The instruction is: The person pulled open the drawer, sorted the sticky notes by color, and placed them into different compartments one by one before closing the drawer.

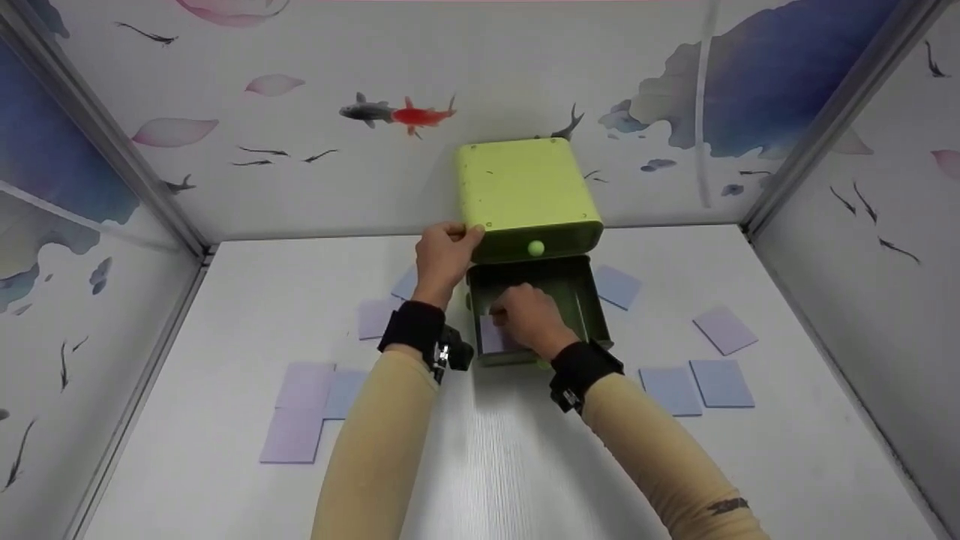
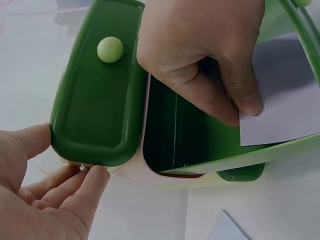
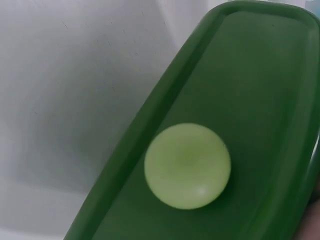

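Note:
A green two-drawer box [image 1: 525, 180] stands against the back wall, its upper drawer closed and its lower drawer [image 1: 598, 315] pulled out. My left hand [image 1: 444, 259] grips the box's left front corner, thumb on the top edge and fingers along the side, beside the upper round knob [image 2: 110, 49]. Inside the lower drawer, my right hand [image 1: 529, 319] pinches a pale purple card [image 2: 285, 90] between thumb and fingers, near the drawer's left wall. The lower drawer's front with its round knob [image 3: 187, 166] fills much of the right wrist view; most of my right hand is hidden there.
On the white table [image 1: 487, 450], purple cards [image 1: 291, 435] and a blue card [image 1: 346, 394] lie at left. More blue cards [image 1: 722, 384] and a purple card [image 1: 725, 330] lie at right. Another blue card [image 1: 617, 286] is close to the drawer. Patterned walls [image 1: 270, 165] enclose the table.

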A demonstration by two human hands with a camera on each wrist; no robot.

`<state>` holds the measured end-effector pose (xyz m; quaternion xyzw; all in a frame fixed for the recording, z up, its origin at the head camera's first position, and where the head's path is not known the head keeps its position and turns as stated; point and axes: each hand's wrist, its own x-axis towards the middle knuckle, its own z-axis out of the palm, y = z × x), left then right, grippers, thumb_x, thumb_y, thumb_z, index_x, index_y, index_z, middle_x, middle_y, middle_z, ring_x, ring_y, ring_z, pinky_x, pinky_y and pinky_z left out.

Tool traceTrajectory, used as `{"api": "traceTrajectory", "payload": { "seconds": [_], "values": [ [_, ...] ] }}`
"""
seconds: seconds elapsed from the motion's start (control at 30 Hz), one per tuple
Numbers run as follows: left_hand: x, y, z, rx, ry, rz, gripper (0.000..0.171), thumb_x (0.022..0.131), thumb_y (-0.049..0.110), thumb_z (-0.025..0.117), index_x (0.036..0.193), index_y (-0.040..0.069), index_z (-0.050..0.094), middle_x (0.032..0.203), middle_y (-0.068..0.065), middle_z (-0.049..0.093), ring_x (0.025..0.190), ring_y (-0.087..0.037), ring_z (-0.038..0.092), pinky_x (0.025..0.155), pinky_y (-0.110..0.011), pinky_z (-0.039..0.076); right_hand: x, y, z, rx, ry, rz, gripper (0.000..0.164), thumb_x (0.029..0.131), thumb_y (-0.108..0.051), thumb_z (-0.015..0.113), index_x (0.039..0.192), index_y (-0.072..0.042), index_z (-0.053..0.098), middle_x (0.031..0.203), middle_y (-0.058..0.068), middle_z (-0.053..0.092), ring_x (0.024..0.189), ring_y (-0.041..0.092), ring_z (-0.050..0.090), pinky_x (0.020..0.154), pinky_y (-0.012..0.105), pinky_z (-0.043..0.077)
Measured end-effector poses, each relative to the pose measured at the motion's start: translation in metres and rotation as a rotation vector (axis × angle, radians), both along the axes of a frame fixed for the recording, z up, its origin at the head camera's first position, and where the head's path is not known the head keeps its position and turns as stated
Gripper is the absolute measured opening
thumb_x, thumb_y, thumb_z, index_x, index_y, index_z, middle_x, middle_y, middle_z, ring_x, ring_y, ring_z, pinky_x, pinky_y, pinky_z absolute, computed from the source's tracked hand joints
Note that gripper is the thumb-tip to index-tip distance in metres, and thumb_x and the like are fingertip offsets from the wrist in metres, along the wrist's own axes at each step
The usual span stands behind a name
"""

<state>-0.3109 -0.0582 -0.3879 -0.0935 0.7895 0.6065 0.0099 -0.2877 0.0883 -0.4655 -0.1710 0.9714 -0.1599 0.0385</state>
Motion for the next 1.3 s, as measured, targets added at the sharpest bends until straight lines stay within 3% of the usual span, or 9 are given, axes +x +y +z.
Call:
{"api": "traceTrajectory", "payload": {
  "seconds": [0.43, 0.93, 1.13, 1.3],
  "values": [
    [-0.0009, 0.0007, -0.0017, -0.008, 0.008, 0.001, 0.041, 0.095, 0.034, 0.064, 0.126, 0.007, 0.063, 0.118, -0.008, 0.066, 0.101, -0.021, 0.065, 0.087, -0.033, 0.053, -0.0009, -0.0006, -0.0058, 0.05, 0.058, 0.003, 0.016, 0.093, -0.011, 0.063, 0.088, -0.011, 0.077, 0.089, 0.01, 0.073, 0.083, 0.029, 0.07, 0.073, 0.044, 0.057],
    [0.0011, 0.0019, -0.0011, -0.004, 0.014, 0.001, 0.04, 0.094, 0.035, 0.064, 0.124, 0.008, 0.063, 0.117, -0.008, 0.066, 0.1, -0.025, 0.067, 0.083, -0.033, 0.054, -0.0005, -0.0003, -0.0054, 0.055, 0.06, 0.007, 0.017, 0.093, -0.008, 0.061, 0.086, -0.01, 0.076, 0.087, 0.008, 0.073, 0.081, 0.027, 0.069, 0.072, 0.044, 0.057],
    [0.0008, 0.002, -0.0006, -0.009, 0.012, 0.001, 0.04, 0.094, 0.034, 0.064, 0.124, 0.007, 0.063, 0.118, -0.009, 0.066, 0.099, -0.026, 0.068, 0.082, -0.032, 0.054, 0.0017, 0.0004, -0.0028, 0.044, 0.081, 0.008, 0.016, 0.093, -0.009, 0.061, 0.087, -0.01, 0.076, 0.085, 0.008, 0.072, 0.079, 0.026, 0.069, 0.071, 0.043, 0.057],
    [0.0013, 0.0007, -0.0001, -0.013, 0.007, -0.004, 0.041, 0.095, 0.035, 0.063, 0.126, 0.007, 0.062, 0.12, -0.008, 0.065, 0.101, -0.023, 0.066, 0.085, -0.033, 0.054, 0.0043, 0.001, 0.0022, 0.039, 0.079, 0.008, 0.016, 0.094, -0.01, 0.062, 0.099, -0.012, 0.077, 0.095, 0.008, 0.074, 0.088, 0.027, 0.069, 0.078, 0.044, 0.057]
  ]
}}
